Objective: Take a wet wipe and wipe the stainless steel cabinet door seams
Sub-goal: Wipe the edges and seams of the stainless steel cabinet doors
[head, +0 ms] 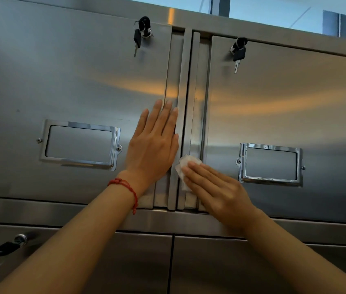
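Head view, one cam only. Steel cabinet (66,77) seen from below, two upper doors meeting at centre seam (185,115), flanked by vertical pull strips. L hand (154,145) is laid flat on left door (40,92) beside the seam, fingers straight and together, fingertips reaching the left pull strip; nothing is held. Red cord bracelet (125,187) noted on L wrist. R hand (214,188) is pressed palm-down low on the seam area, fingers extended, not curled; wet wipe (185,167) is pinned under the fingertips against the metal, crumpled, white, partly hidden by the fingers, lying over the strip just right of the seam, near bottom edge of the doors. Right door (295,107) otherwise untouched. Keys are seen in both upper locks: left key set (141,33), right key set (238,52), each w/ a spare hanging. Chrome label frames are fixed to each door: left frame (81,144), right frame (270,164). Lower doors visible below; another key (12,245) in lower-left lock, blurred. Window strip above cabinet top.
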